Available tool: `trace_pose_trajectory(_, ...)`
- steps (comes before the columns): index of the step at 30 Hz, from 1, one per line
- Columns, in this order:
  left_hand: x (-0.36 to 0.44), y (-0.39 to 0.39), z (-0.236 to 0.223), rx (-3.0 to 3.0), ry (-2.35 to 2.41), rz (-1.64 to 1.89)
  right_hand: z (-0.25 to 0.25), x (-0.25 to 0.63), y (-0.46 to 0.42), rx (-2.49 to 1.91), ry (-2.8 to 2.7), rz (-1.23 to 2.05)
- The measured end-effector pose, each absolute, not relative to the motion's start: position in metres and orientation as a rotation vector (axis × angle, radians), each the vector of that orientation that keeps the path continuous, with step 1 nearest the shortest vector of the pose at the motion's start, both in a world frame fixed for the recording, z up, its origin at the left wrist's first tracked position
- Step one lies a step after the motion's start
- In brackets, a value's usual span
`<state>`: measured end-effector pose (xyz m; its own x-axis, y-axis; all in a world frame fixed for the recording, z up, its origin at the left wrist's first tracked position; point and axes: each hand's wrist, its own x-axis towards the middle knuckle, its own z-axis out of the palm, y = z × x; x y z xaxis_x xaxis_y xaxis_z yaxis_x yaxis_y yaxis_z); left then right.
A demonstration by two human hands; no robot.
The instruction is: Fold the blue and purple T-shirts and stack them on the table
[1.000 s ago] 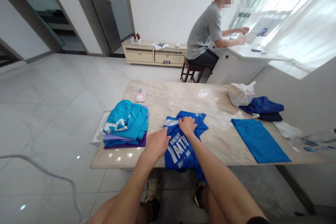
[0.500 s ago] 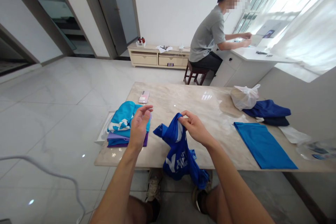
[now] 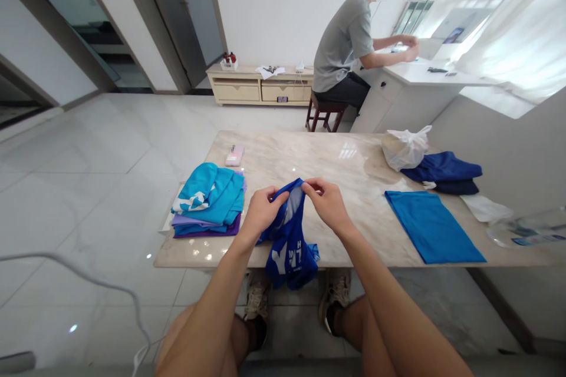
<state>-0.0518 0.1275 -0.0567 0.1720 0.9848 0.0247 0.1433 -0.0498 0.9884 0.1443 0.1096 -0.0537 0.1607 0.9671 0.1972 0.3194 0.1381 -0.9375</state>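
A royal-blue garment with white lettering [image 3: 289,262] hangs crumpled between my hands over the table's near edge. Its lower part droops below the tabletop. My left hand [image 3: 262,211] pinches the upper left edge between thumb and fingers. At the top edge, close to the left, my right hand [image 3: 326,203] pinches the cloth too. A grey-white patch shows inside the fold between them. Left of my hands lies a stack of folded clothes [image 3: 212,194], turquoise on top with purple and lilac below. To the right, a folded bright-blue cloth [image 3: 431,227] lies flat.
On the marble table [image 3: 327,159] are a pink phone-like item [image 3: 234,155], a tied plastic bag [image 3: 404,149], dark-blue clothes [image 3: 446,171] and a clear plastic bottle [image 3: 526,228]. Beyond, a person [image 3: 342,41] sits on a stool at a white desk [image 3: 424,73]. A cable [image 3: 88,277] crosses the floor.
My left hand has moved from beside the stack to the right and taken hold of the blue garment. My right hand keeps its pinch. The view has tilted slightly downward.
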Motion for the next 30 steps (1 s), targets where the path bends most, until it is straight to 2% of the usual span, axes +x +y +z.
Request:
trace_pose_trajectory(3, -0.055, 0.135, -0.055, 1.372, 1.297, 1.195, -0.053, 0.132, 0.099, -1.559, -1.379, 0.557)
trace_pose_trajectory(6, -0.060, 0.137, -0.056, 1.338, 1.381, 1.270, -0.055, 0.105, 0.078, -1.756, -1.680, 0.464)
trace_pose_trajectory(10, -0.055, 0.129, -0.066, 1.178, 1.307, 1.285, -0.072, 0.073, 0.059, -2.014, -2.049, 0.561)
trace_pose_trajectory(13, -0.049, 0.120, -0.070, 1.125, 1.205, 1.230, -0.088, 0.070, 0.065, -1.987, -2.139, 0.655)
trace_pose_trajectory(20, -0.075, 0.128, -0.056, 1.208, 1.259, 1.460, -0.081, 0.120, 0.098, -1.743, -2.064, 0.818)
trace_pose_trajectory(27, -0.072, 0.119, -0.057, 1.182, 1.275, 1.454, -0.065, 0.137, 0.102, -1.815, -1.669, 0.164)
trace_pose_trajectory(30, -0.067, 0.118, -0.061, 1.087, 1.278, 1.472, -0.069, 0.122, 0.097, -1.830, -1.589, 0.381)
